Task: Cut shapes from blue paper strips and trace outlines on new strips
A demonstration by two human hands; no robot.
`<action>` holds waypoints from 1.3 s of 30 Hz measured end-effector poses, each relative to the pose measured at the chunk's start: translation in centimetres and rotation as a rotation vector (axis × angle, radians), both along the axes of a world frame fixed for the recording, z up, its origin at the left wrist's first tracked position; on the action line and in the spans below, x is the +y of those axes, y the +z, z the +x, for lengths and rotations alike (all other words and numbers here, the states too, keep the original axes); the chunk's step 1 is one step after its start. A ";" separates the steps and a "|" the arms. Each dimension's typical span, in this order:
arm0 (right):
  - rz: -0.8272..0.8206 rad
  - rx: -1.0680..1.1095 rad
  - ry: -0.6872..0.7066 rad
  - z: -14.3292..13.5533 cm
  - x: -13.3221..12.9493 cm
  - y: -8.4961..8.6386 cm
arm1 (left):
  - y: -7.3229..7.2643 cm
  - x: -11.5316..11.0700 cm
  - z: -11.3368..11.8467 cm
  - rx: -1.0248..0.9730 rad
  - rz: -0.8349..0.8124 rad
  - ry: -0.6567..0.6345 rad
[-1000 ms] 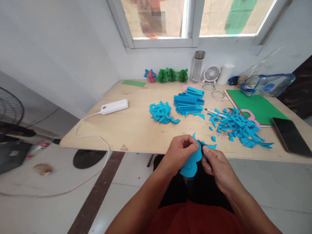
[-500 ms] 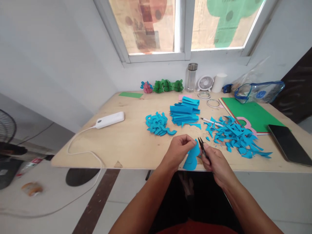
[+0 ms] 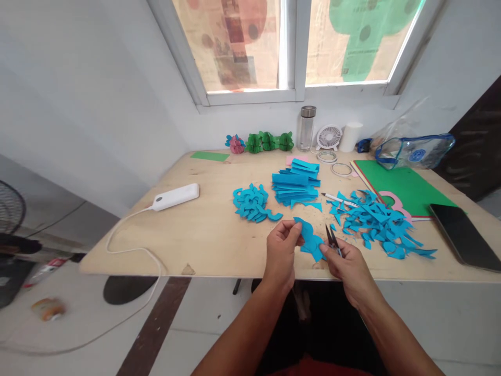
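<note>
My left hand [image 3: 282,248] pinches the upper end of a blue paper piece [image 3: 309,237] with a wavy cut edge. The thumb of my right hand [image 3: 346,263] touches the piece's lower right end. Those right fingers are closed round a pair of dark scissors [image 3: 332,239], whose blades point up and away from me. Beyond my left hand lies a heap of curvy blue cutouts [image 3: 252,202]. Right of the scissors is a loose pile of blue paper scraps [image 3: 378,222]. Folded blue paper strips [image 3: 293,183] are stacked behind the held piece.
A white pen [image 3: 340,199] lies by the scraps. At right are green paper sheets [image 3: 407,183] and a phone [image 3: 464,235]. A white power bank [image 3: 176,197] with a cable sits at left. A glass bottle [image 3: 306,130] and small fan [image 3: 329,137] stand along the wall.
The blue paper piece has turned from near upright to a slant, its lower end swinging right to my right thumb. My left hand has shifted left, and the scissors have moved off the paper's top.
</note>
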State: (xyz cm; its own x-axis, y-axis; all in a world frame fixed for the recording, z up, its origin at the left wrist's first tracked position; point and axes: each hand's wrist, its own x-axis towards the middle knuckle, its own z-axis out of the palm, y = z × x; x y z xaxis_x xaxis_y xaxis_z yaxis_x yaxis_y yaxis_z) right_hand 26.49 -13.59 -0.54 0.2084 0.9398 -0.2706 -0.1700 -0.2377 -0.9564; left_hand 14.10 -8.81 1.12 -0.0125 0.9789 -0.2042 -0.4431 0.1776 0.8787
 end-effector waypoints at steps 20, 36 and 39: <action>0.048 0.082 0.033 -2.2 -2.2 0.2 | 1.4 -1.8 0.4 -0.165 -0.082 0.080; 0.132 0.107 -0.015 -2.9 -1.6 0.9 | 2.5 -3.6 1.2 -0.206 -0.025 0.132; 0.145 0.105 -0.023 -2.9 -1.5 1.1 | 2.6 -3.7 1.4 -0.220 -0.007 0.126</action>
